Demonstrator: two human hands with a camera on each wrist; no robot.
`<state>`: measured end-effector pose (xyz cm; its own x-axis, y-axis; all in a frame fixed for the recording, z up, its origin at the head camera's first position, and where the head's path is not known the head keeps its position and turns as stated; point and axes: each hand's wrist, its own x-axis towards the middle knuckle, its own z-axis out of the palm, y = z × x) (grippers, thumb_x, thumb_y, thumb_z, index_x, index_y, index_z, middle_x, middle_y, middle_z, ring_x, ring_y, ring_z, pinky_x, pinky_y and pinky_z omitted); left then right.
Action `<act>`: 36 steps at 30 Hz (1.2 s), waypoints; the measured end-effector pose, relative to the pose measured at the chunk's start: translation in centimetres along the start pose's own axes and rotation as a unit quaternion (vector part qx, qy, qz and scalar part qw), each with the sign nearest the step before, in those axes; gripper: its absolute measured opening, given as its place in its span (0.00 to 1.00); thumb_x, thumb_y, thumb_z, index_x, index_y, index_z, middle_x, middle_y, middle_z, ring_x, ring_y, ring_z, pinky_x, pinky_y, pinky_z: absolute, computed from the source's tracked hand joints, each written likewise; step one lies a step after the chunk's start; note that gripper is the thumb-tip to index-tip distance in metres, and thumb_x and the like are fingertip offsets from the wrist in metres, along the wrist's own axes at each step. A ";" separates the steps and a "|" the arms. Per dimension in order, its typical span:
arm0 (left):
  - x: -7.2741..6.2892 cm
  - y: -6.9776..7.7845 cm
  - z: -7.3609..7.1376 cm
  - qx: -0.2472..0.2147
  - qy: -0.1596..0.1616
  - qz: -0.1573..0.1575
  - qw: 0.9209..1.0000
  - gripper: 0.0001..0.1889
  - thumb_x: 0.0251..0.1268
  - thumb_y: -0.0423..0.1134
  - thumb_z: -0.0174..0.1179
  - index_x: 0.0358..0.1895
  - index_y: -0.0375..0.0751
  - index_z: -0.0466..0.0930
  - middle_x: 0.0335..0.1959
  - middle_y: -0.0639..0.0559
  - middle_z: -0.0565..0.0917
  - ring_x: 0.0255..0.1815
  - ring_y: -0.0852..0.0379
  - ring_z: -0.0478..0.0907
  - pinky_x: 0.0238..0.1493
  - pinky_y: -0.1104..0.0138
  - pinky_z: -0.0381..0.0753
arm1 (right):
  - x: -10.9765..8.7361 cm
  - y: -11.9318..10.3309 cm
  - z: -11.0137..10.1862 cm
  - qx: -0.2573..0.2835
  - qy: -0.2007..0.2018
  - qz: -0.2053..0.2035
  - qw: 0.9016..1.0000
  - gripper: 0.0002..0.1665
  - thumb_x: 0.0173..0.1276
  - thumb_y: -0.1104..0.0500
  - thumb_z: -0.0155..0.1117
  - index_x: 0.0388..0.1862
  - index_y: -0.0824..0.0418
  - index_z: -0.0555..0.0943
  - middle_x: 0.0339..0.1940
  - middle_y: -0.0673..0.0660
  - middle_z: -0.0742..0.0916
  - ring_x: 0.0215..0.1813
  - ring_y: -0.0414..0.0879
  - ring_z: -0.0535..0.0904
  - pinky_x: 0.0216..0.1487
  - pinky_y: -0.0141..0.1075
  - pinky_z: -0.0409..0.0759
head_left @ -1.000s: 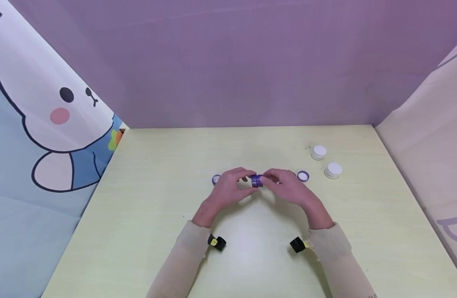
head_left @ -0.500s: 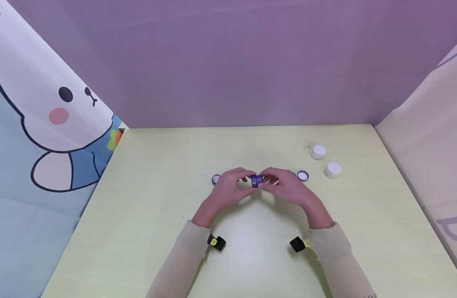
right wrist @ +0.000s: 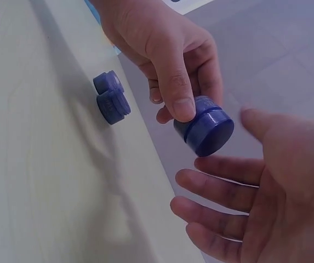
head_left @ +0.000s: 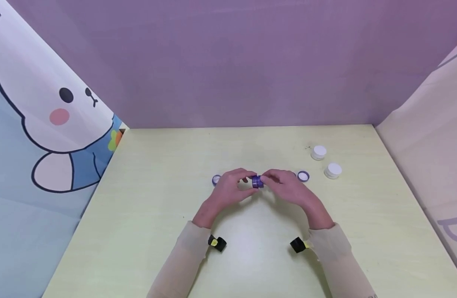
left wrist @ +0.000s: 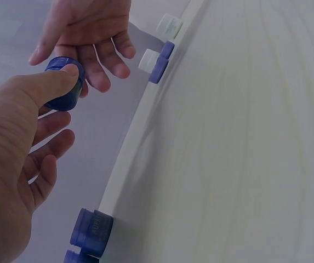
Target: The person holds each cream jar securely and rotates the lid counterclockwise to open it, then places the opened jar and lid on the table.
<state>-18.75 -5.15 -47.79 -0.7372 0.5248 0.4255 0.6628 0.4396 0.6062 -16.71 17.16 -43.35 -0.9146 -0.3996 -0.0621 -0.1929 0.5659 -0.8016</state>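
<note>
A dark blue jar point(right wrist: 199, 103) with a blue lid point(right wrist: 211, 134) on its end is held sideways above the table. My left hand point(head_left: 228, 188) pinches the jar body between thumb and fingers, as the left wrist view also shows on the blue jar point(left wrist: 63, 102). Around the lid end, my right hand point(head_left: 286, 186) has its thumb and fingers spread. In the right wrist view, gaps show between the right hand point(right wrist: 272, 181) and the lid.
Beyond my left hand stand an uncapped threaded blue jar point(right wrist: 113, 107) and another blue piece point(right wrist: 108, 82). Right of my right hand lies a blue lid point(head_left: 303, 176), its white inside up, with a second partly hidden. Two white-lidded jars point(head_left: 318, 152) point(head_left: 333, 170) stand farther right.
My right thumb and fingers have shifted around the lid: thumb lower half a second ago, higher on it now. The left hand and jar have stayed nearly in place.
</note>
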 end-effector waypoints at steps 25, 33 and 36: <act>0.0 0.2 -0.1 -0.010 -0.001 0.003 1.000 0.22 0.54 0.44 0.73 0.52 0.41 0.83 0.43 0.55 0.85 0.36 0.60 0.80 0.38 0.73 0.77 | 0.1 0.1 0.0 0.006 -0.022 -0.003 1.000 0.24 0.75 0.43 0.53 0.50 0.60 0.82 0.38 0.57 0.86 0.37 0.51 0.79 0.36 0.41 0.78; 0.0 0.3 -0.2 -0.007 -0.005 -0.009 1.000 0.22 0.55 0.45 0.73 0.53 0.42 0.83 0.44 0.57 0.85 0.36 0.64 0.78 0.38 0.73 0.77 | 0.2 0.3 0.0 -0.008 -0.022 -0.014 1.000 0.22 0.74 0.44 0.55 0.49 0.60 0.82 0.40 0.55 0.86 0.39 0.49 0.80 0.39 0.41 0.78; 0.0 0.3 -0.2 -0.008 -0.006 -0.008 1.000 0.22 0.55 0.45 0.73 0.52 0.42 0.83 0.44 0.57 0.84 0.37 0.64 0.78 0.38 0.73 0.77 | 0.1 0.1 0.0 -0.009 -0.019 -0.020 1.000 0.19 0.73 0.46 0.58 0.50 0.59 0.82 0.40 0.52 0.86 0.42 0.48 0.81 0.43 0.42 0.79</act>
<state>-18.59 -5.15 -47.49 -0.7460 0.5261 0.4082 0.6490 0.4369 0.6229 -16.84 17.16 -43.43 -0.8920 -0.4488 -0.0536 -0.2351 0.5621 -0.7930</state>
